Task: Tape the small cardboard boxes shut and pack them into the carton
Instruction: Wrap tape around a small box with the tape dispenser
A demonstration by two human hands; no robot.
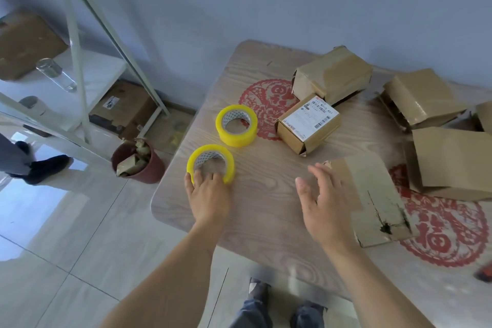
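Observation:
Two yellow tape rolls lie flat on the wooden table [255,218]. My left hand [209,194] grips the near tape roll [210,162], thumb outside its rim and fingers curled into the core. The far tape roll [236,125] lies behind it. My right hand [323,205] hovers open with fingers spread, just left of a worn small box [372,200] with a torn patch. A small box with a white label [308,125] sits mid-table. Several more small cardboard boxes [332,77] [423,96] [452,162] lie at the back and right.
Red paper-cut decals [447,231] mark the tabletop. A brown bin [138,161] with cardboard scraps stands on the floor left of the table. A white shelf rack [77,61] with a carton under it stands far left. Another person's feet [40,165] are at the left edge.

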